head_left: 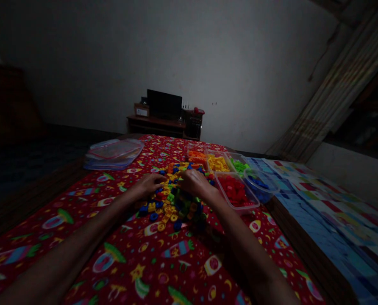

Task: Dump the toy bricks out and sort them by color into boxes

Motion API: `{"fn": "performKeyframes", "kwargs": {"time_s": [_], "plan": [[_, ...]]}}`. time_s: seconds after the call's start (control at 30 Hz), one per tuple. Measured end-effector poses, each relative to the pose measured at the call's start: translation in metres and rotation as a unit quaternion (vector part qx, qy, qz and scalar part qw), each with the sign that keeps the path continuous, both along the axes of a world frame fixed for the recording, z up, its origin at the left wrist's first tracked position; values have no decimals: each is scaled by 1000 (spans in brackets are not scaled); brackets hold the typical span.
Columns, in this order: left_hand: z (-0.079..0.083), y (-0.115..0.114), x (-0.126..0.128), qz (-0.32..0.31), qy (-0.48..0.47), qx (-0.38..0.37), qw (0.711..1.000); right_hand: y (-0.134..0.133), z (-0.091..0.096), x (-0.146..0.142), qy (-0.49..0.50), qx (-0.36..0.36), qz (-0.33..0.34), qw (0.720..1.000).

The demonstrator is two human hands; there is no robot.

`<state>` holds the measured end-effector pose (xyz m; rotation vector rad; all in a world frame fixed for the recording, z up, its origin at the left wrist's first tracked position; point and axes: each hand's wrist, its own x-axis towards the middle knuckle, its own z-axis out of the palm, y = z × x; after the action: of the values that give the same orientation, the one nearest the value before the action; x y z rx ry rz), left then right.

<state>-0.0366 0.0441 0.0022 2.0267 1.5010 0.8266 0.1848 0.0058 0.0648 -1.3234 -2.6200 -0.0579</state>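
A mixed pile of plastic building blocks (167, 210), in yellow, blue, green, red and orange, lies on a red patterned cloth (151, 262). At the pile's left edge is my left hand (148, 185), its thumb and fingers apart, with nothing visible between them. My right hand (194, 182) bends over the pile's right side, fingers curled down among the blocks; what they hold, if anything, is hidden. To its right, sorted blocks sit in clear containers: a red-block tub (254, 204), a blue-block round tub (271, 189), and the orange (197, 157), yellow (218, 163) and green blocks (239, 165).
Clear plastic lids (114, 153) are stacked at the cloth's far left. A blue checked cloth (300, 216) spreads beyond the wooden edge (306, 241) on the right. Against the far wall stands a low desk (155, 122) with a dark monitor (164, 104).
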Motion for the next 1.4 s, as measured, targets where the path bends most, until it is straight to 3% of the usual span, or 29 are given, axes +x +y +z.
{"fn": "performKeyframes", "kwargs": {"time_s": [0.1,0.23,0.4,0.6,0.93,1.27,1.4], "plan": [[2,-1,1,12,-9,0,1000,-7,-16,-15,-33,4,54,998],[9,-5,3,34,-61,27,997,-4,-27,-12,-22,13,76,997],[20,-9,4,15,-179,2,984,1,-17,0,8,-3,52,999],[33,-18,8,-1,-252,-54,966,2,-6,5,89,-22,37,995],[37,-29,16,-10,-249,-58,967,6,-13,-2,159,-30,34,986],[38,-25,17,1,-249,-66,966,2,-16,8,75,31,-54,995],[39,-30,22,-20,-249,-63,966,-4,-10,0,117,24,20,993]]}}
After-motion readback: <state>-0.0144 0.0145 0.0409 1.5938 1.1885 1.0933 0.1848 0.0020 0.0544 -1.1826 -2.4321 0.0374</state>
